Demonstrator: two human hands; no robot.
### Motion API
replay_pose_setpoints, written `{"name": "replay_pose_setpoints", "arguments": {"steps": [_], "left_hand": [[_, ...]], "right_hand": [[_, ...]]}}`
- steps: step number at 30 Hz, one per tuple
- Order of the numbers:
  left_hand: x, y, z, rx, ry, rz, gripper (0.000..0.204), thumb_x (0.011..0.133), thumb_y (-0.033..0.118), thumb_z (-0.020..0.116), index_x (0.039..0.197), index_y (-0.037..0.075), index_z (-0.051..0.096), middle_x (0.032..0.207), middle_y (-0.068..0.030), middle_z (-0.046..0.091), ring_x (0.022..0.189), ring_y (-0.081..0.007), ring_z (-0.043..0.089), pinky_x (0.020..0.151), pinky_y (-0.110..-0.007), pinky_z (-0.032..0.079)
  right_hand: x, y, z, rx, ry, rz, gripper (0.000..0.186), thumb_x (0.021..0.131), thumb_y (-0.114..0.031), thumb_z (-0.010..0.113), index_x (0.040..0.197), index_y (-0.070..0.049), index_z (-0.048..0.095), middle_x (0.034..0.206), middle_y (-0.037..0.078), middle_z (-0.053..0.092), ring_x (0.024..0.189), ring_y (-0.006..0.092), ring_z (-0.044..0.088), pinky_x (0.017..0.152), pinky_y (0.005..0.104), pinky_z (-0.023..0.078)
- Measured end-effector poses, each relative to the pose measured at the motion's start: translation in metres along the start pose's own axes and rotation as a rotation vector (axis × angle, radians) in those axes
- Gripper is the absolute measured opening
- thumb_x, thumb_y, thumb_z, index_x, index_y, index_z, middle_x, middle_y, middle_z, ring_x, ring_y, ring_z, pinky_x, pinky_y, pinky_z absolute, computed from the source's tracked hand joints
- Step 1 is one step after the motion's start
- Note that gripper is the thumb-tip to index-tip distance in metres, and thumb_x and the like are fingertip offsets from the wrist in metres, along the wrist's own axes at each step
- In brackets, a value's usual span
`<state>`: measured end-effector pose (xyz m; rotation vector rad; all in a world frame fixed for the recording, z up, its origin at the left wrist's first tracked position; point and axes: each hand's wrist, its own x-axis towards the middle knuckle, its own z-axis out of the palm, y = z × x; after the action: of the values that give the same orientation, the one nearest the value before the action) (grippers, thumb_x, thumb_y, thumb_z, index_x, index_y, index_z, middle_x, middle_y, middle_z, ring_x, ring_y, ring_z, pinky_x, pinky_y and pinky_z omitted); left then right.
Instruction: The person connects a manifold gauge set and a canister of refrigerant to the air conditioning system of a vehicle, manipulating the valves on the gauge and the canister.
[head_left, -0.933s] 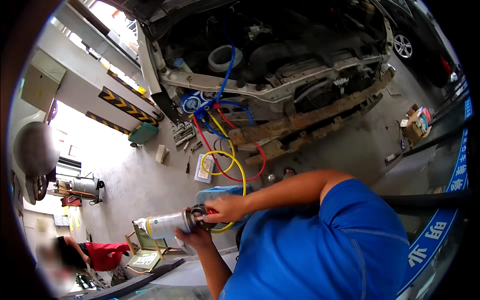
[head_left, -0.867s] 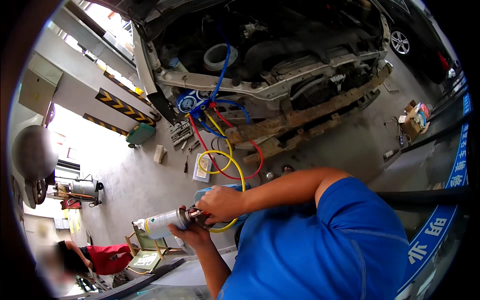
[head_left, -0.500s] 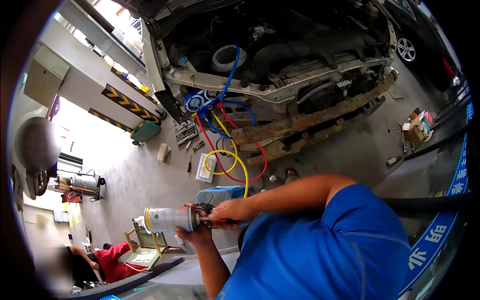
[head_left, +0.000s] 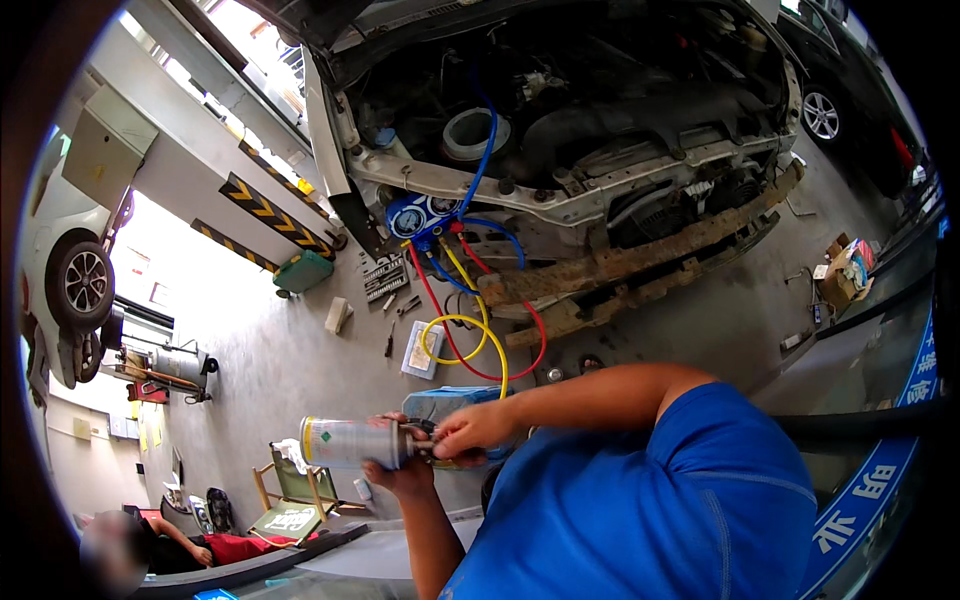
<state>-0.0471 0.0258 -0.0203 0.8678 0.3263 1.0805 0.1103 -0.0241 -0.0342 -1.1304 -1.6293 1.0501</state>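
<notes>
A silver refrigerant can with a yellow band and a green diamond mark lies sideways in front of me. My left hand is closed round its fitting end. At that end, my right hand has its fingers closed on a small dark valve, partly hidden by the fingers. Beyond my right forearm, a yellow hose runs down from the blue gauge manifold hanging at the car's front, and its lower end is hidden. Red and blue hoses hang there too.
An opened car front with a rusty bumper beam stands ahead. A blue case, a white tray and a socket set lie on the floor. A folding chair and another person are at lower left.
The view has shifted, so the scene sits slightly right and lower. Both hands stay on the can and valve; the right fingers have turned a little. The other person has moved down.
</notes>
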Motion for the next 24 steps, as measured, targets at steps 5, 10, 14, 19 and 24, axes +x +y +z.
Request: {"name": "replay_pose_setpoints", "arguments": {"steps": [5,10,14,19,24], "left_hand": [[0.006,-0.002,0.016,0.025,0.464,0.052,0.06,0.082,0.057,0.052,0.115,0.009,0.042,0.097,-0.013,0.061,0.073,-0.0239,0.062,0.059,-0.037,0.055],[0.003,-0.005,0.008,0.048,0.424,-0.011,0.064,0.077,0.055,0.059,0.116,0.008,0.041,0.099,-0.0138,0.057,0.073,-0.024,0.062,0.057,-0.034,0.055],[0.002,-0.01,-0.01,0.083,-0.074,0.018,0.072,0.07,0.057,0.063,0.116,0.006,0.041,0.103,-0.015,0.051,0.075,-0.0249,0.06,0.056,-0.034,0.054],[0.009,-0.013,0.003,0.06,0.251,0.029,0.068,0.075,0.052,0.063,0.116,0.003,0.041,0.104,-0.0153,0.054,0.079,-0.0252,0.06,0.066,-0.035,0.053],[0.012,-0.013,0.022,0.118,0.444,0.165,0.06,0.082,0.048,0.059,0.117,0.002,0.042,0.103,-0.0144,0.058,0.081,-0.0233,0.061,0.071,-0.035,0.052]], "right_hand": [[0.012,-0.017,-0.007,-0.61,0.205,-0.053,0.028,0.074,-0.028,0.062,0.084,-0.004,0.051,0.069,0.016,0.058,0.063,0.036,0.059,0.056,0.046,0.045],[0.017,0.002,-0.003,-0.142,-0.085,0.216,0.017,0.076,-0.02,0.062,0.075,-0.007,0.051,0.056,0.007,0.052,0.049,0.0236,0.053,0.045,0.0363,0.041],[0.001,0.025,-0.009,1.117,-0.886,0.529,0.015,0.079,-0.016,0.062,0.073,-0.01,0.05,0.055,-0.004,0.041,0.044,0.0082,0.038,0.041,0.0227,0.032],[0.007,0.003,-0.016,-0.139,-0.027,0.077,0.021,0.074,-0.021,0.065,0.072,-0.006,0.051,0.067,0.008,0.056,0.06,0.0234,0.057,0.051,0.0355,0.042],[0.019,-0.006,-0.012,-0.598,0.288,0.001,0.021,0.072,-0.022,0.063,0.074,-0.005,0.053,0.062,0.013,0.058,0.064,0.0335,0.059,0.056,0.046,0.044]]}}
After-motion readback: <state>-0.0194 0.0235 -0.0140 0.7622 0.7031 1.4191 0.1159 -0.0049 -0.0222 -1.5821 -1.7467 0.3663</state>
